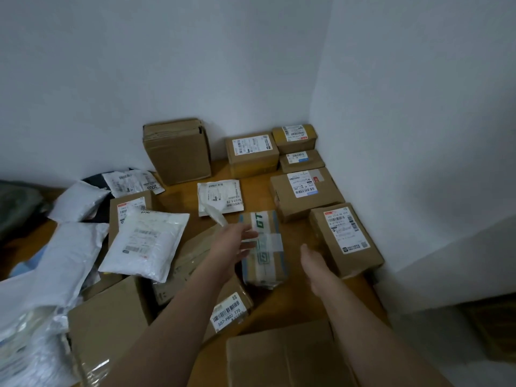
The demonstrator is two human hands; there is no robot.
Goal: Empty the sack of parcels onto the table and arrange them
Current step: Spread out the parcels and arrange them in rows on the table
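White walls met in a corner behind a wooden tabletop [259, 191], over which parcels were spread. Both bare forearms were stretched forward from the 6 o'clock edge. The left hand [237, 241] was held over the near-left part of a taped box [264, 247] marked with green letters; its fingers were extended and slightly spread, the grip apart, and whether the fingertips touched the tape could not be told. The right hand [314, 263] was laid just beside a labelled brown box [344, 238] at 3 o'clock, thumb raised; its fingers were hidden against the box side, so the state of that grip could not be told.

Along the right wall, further cartons were lined up toward 1 o'clock: a flat labelled box [305, 191], then smaller ones [301, 160] stacked in the corner, with another carton [251, 150] beside them. A tall plain box [177, 150] was stood upright at 12 o'clock. A white mailer [220, 196] lay flat near the centre. At 9 o'clock, white poly bags [146, 241] were heaped over cartons, unsorted. A box labelled 507-P802 [227, 311] was seen between the forearms, and a large plain carton [282, 358] at 6 o'clock.
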